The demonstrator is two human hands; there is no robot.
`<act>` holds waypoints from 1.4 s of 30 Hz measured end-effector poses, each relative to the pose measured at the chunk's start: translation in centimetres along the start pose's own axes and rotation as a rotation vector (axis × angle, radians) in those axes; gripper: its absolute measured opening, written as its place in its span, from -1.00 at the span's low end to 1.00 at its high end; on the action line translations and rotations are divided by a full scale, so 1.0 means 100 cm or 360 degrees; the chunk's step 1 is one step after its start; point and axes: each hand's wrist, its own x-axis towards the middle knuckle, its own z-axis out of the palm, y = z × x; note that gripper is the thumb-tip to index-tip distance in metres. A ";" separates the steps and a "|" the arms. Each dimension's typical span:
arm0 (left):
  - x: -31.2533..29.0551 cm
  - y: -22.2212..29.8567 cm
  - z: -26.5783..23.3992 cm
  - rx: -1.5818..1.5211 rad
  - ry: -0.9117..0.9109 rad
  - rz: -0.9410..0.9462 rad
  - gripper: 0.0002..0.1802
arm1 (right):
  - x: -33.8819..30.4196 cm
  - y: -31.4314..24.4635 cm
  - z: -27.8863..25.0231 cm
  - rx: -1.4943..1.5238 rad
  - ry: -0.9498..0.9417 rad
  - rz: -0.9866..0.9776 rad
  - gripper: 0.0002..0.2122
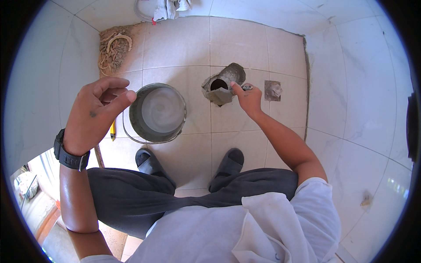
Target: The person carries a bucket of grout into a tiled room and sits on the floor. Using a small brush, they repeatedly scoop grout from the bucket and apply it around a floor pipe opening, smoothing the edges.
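Note:
My right hand (251,101) is closed round the handle of a trowel, whose end shows beside my knuckles. The trowel's grey blade (220,96) is at the near side of a round, dark drain hole (218,84). Rough grey mortar (235,74) surrounds the hole where the floor tile is cut away. My left hand (97,111), with a black watch on the wrist, is raised at the left rim of a bucket (137,111). Its fingers are bent and apart from the thumb, with nothing visible in them. Cloudy grey liquid (163,109) fills part of the bucket.
A small square cut-out (272,90) lies right of my right hand. Rubble (115,50) fills the far left corner. A yellow-and-black tool (112,130) lies beside the bucket. Tiled walls (346,83) enclose the floor, and my sandalled feet (229,164) stand near the bucket.

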 end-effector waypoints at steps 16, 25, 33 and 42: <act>-0.003 -0.004 -0.003 -0.0130 -0.0001 0.0045 -0.43 | 0.015 0.027 -0.023 0.0010 -0.0279 -0.0350 -0.68; -0.002 -0.004 0.000 -0.0063 0.0027 0.0056 -0.42 | 0.062 0.001 -0.042 -0.0118 -0.0517 -0.0399 -0.68; 0.001 -0.002 0.002 -0.0009 0.0002 0.0060 -0.43 | 0.083 -0.035 -0.006 -0.0539 -0.0873 -0.0529 -0.64; -0.003 -0.002 0.001 -0.0028 -0.0024 -0.0006 -0.42 | 0.092 -0.066 0.046 -0.1042 -0.1146 -0.0697 -0.65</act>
